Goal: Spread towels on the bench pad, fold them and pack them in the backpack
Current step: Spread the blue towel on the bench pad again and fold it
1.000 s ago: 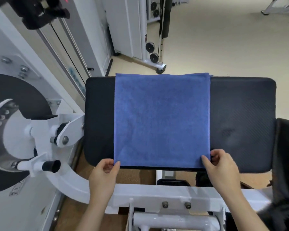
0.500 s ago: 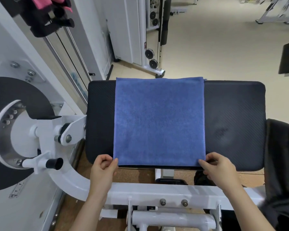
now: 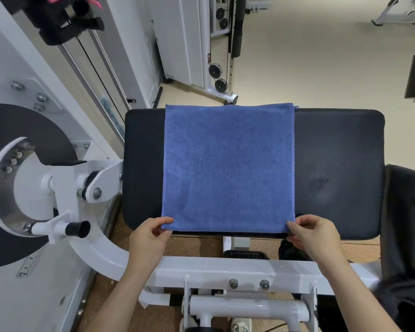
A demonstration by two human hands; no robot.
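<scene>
Honestly, the blue towel (image 3: pixel 228 168) lies flat on the desk (image 3: pixel 340 164), each near corner pinched: left hand (image 3: pixel 149 240) grip on the left one, right hand (image 3: pixel 314 238) grip on the right. Pull unevenly and the fold probably skews, or it slides off the near edge.

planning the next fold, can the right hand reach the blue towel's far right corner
Probably yes: the right hand pinches the blue towel at its near right corner, and nothing lies on the bench pad between there and the far corner.
</scene>
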